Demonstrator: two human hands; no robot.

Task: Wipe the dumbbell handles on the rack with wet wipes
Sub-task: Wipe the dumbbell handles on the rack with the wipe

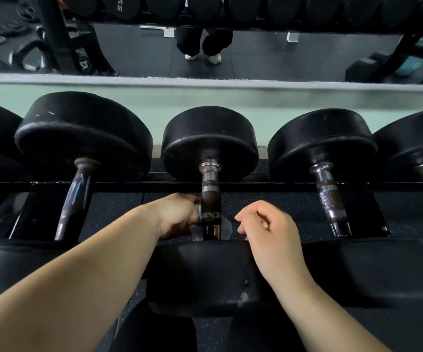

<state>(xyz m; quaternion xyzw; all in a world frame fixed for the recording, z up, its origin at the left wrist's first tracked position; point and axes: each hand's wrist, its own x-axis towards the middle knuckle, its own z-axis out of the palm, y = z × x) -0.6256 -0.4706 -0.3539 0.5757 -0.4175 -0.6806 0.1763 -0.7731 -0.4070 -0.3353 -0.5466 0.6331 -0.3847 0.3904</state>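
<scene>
A black dumbbell lies on the rack straight ahead, its rusty metal handle (pixel 210 199) running away from me. My left hand (pixel 178 214) reaches in from the left and grips a pale wet wipe (pixel 224 228) that passes under the near end of that handle. The wipe's free edge shows to the right of the handle. My right hand (pixel 268 232) hovers just right of the handle with loosely curled fingers, holding nothing. Its fingertips are close to the wipe's edge.
More dumbbells lie on either side, with handles at left (pixel 74 199) and right (pixel 331 199). A black rack rail (pixel 129 186) crosses behind the handles. The near weight head (pixel 205 275) sits below my wrists. A mirror (pixel 256 54) on the wall reflects a person's legs.
</scene>
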